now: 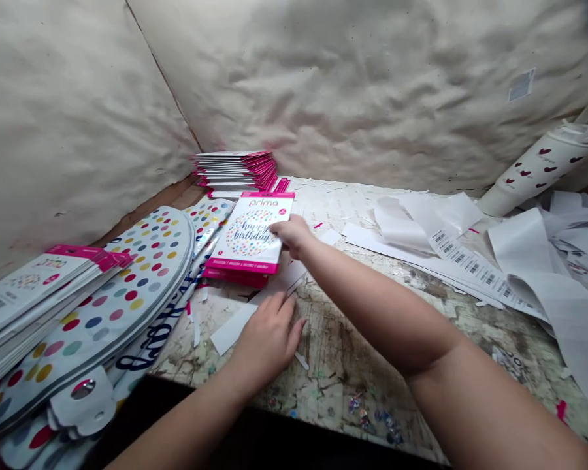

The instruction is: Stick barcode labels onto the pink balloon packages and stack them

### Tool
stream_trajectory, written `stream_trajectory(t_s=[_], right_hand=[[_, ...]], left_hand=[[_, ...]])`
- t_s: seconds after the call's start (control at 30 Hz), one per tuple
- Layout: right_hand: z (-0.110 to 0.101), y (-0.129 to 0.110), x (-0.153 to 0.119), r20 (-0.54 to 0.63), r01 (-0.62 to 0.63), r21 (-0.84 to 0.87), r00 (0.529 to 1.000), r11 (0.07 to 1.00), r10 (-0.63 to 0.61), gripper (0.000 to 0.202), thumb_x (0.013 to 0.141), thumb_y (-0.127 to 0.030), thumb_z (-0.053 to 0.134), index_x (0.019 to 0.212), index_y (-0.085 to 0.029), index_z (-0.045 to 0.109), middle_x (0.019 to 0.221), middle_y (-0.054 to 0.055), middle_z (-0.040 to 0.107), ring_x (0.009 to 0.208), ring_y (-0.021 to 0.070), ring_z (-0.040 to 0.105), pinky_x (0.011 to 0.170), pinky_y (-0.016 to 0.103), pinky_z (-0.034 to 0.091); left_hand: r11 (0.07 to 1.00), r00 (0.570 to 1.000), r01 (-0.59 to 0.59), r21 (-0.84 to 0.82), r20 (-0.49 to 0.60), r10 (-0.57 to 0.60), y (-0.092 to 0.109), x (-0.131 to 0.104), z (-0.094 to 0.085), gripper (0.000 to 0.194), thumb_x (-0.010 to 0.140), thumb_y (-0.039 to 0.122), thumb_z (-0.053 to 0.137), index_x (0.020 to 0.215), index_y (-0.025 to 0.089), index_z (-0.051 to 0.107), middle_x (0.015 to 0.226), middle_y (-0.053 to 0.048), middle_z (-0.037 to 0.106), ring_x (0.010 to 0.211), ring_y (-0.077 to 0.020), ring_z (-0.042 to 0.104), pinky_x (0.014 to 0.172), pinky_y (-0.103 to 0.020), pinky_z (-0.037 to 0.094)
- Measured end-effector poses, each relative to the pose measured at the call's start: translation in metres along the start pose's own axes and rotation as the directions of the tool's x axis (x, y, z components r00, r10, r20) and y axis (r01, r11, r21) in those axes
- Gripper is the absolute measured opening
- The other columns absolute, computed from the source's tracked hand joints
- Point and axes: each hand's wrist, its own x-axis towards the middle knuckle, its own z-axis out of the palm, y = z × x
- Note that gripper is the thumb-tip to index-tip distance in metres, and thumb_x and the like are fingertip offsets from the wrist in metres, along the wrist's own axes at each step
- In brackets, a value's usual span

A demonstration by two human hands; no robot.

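Observation:
My right hand (pixel 294 236) grips the right edge of a white and pink "prima happy birthday" balloon packet (pixel 252 245), thumb on its front. Under that packet, more pink-edged packets (pixel 235 277) show at the lower side. My left hand (pixel 270 329) lies palm down with fingers stretched out, beside a white paper strip (pixel 232 328) on the worktable. Whether its fingertips touch the strip I cannot tell. Left of the packets lie flat dotted foil balloons (pixel 142 281), stacked on each other.
Behind stands a pile of pink-edged packets (pixel 235 171); another batch (pixel 34 287) rests on the balloons at left. Barcode label sheets (pixel 463 258) and curled backing paper (pixel 558 307) cover the right side. A white heart-patterned tumbler (pixel 534 166) leans at far right.

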Motion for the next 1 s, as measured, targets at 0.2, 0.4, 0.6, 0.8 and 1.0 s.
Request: stream_trajectory(t_s=[0.2, 0.4, 0.6, 0.8, 1.0], right_hand=[[-0.123, -0.072, -0.106, 0.188, 0.412, -0.635, 0.903, 0.653, -0.387, 0.028, 0.069, -0.009, 0.057, 0.096, -0.015, 0.059, 0.088, 0.001, 0.065, 0.086, 0.0207, 0.062, 0.075, 0.03, 0.047], [-0.239, -0.065, -0.239, 0.035, -0.008, -0.989, 0.957, -0.148, -0.288, 0.015, 0.07, -0.021, 0.061, 0.074, -0.023, 0.047, 0.059, 0.001, 0.055, 0.052, 0.0155, 0.051, 0.05, 0.027, 0.032], [-0.278, 0.009, -0.278, -0.097, -0.119, -0.988, 0.973, -0.095, -0.21, 0.012, 0.074, -0.021, 0.053, 0.082, -0.024, 0.045, 0.07, 0.004, 0.063, 0.058, 0.0202, 0.058, 0.05, 0.028, 0.034], [-0.274, 0.016, -0.279, -0.046, -0.033, -0.997, 0.979, 0.07, -0.197, 0.013, 0.077, -0.029, 0.055, 0.088, -0.024, 0.05, 0.085, 0.003, 0.066, 0.075, 0.0206, 0.061, 0.06, 0.026, 0.041], [-0.281, 0.008, -0.284, -0.118, -0.068, -0.973, 0.967, 0.219, -0.224, 0.008, 0.073, -0.024, 0.06, 0.081, -0.022, 0.059, 0.084, 0.005, 0.068, 0.079, 0.0229, 0.063, 0.065, 0.029, 0.046]], left_hand=[[0.994, 0.984, 0.104, -0.024, 0.146, -0.099, -0.004, -0.002, 0.029, 0.074, 0.087, 0.055, 0.034, 0.141, 0.004, 0.032, 0.149, -0.021, 0.024, 0.139, -0.0333, 0.021, 0.11, -0.051, 0.023], [0.979, 0.979, -0.174, -0.105, 0.09, 0.183, 0.037, -0.01, 0.032, 0.062, 0.088, 0.052, 0.033, 0.139, 0.016, 0.039, 0.147, -0.014, 0.034, 0.136, -0.0283, 0.031, 0.11, -0.046, 0.027], [0.974, 0.981, 0.169, 0.153, 0.071, -0.182, 0.031, 0.051, 0.002, 0.048, 0.085, 0.031, 0.041, 0.124, 0.004, 0.049, 0.125, -0.022, 0.055, 0.116, -0.0323, 0.051, 0.096, -0.04, 0.039], [0.958, 0.925, 0.233, 0.168, 0.267, -0.271, 0.012, 0.088, -0.019, 0.045, 0.067, 0.047, 0.061, 0.095, 0.012, 0.064, 0.096, -0.02, 0.068, 0.089, -0.0349, 0.063, 0.068, -0.036, 0.047], [0.959, 0.949, 0.281, 0.024, 0.144, -0.282, 0.006, 0.068, -0.031, 0.028, 0.08, 0.039, 0.042, 0.089, 0.02, 0.06, 0.086, -0.01, 0.066, 0.08, -0.0264, 0.062, 0.061, -0.032, 0.041]])
